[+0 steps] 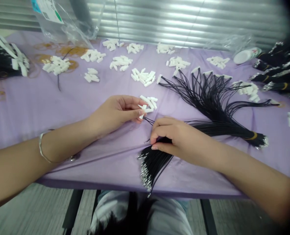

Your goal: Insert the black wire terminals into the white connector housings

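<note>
My left hand [120, 109] pinches a small white plastic connector [142, 115] between thumb and fingers. Thin black wires [148, 120] run from that connector toward my right hand [169, 135], whose fingers are closed on them. Right behind my left fingertips lies a small pile of white connectors [151, 101]. Under and beside my right hand a bundle of black wires [157, 160] rests on the table, its silvery tips fanned out toward me. How many wires my right fingers hold is hidden.
More white connector piles [143, 77] dot the purple tablecloth [69, 104]. A tied wire bundle [216, 104] with white ends spreads to the right. Other bundles [279, 70] sit far right, near a white round container [246, 55]. Clear plastic bag [69, 29] and rubber bands [71, 50] lie back left.
</note>
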`<state>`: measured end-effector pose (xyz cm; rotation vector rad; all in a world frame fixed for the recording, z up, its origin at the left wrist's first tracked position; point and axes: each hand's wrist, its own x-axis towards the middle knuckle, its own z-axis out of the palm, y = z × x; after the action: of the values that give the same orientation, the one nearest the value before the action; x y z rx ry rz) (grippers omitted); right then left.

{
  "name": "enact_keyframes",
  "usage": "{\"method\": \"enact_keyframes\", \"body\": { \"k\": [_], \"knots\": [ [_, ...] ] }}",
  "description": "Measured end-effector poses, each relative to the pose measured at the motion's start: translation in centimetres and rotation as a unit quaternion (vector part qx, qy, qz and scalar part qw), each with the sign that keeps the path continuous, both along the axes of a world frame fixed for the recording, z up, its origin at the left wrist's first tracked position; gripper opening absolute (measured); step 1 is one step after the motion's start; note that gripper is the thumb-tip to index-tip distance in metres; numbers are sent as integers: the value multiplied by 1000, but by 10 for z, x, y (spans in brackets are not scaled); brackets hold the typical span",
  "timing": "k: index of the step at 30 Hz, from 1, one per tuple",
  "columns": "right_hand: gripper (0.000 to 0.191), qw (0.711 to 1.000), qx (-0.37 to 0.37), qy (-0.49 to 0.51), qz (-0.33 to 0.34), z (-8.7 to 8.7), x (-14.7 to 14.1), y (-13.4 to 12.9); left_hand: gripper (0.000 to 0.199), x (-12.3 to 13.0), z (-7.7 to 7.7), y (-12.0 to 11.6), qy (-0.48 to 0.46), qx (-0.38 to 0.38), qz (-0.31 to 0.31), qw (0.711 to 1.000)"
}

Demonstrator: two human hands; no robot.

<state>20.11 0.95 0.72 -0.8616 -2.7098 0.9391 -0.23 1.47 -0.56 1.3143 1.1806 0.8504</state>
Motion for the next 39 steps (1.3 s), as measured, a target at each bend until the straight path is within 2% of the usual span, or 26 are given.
{"method": "enact_keyframes", "body": {
  "k": [7,12,18,21,27,31,34,39],
  "knots": [
    [2,1000,-11,20,-10,0,1,0,26,1,1,-1,-12,-2,2,1000],
    [5,1000,-22,-8,-8,1,1,-1,27,1,2,0,4,-8,0,1000],
    [7,999,-18,-22,25,4,1,-2,28,2,2,0,15,-3,-1,1000],
    [7,998,-56,3,-9,5,2,-2,27,2,2,0,23,0,5,1000],
    [9,976,-158,61,-134,6,3,-1,26,1,3,-1,6,-16,7,1000],
    [10,953,-219,148,-149,4,2,0,29,0,5,-1,-2,-28,13,1000],
    [9,950,-224,168,-140,4,1,1,31,0,6,-1,-4,-35,6,999],
    [5,952,-180,199,-147,5,1,0,28,0,5,-1,-16,-32,4,999]
  ]
}}
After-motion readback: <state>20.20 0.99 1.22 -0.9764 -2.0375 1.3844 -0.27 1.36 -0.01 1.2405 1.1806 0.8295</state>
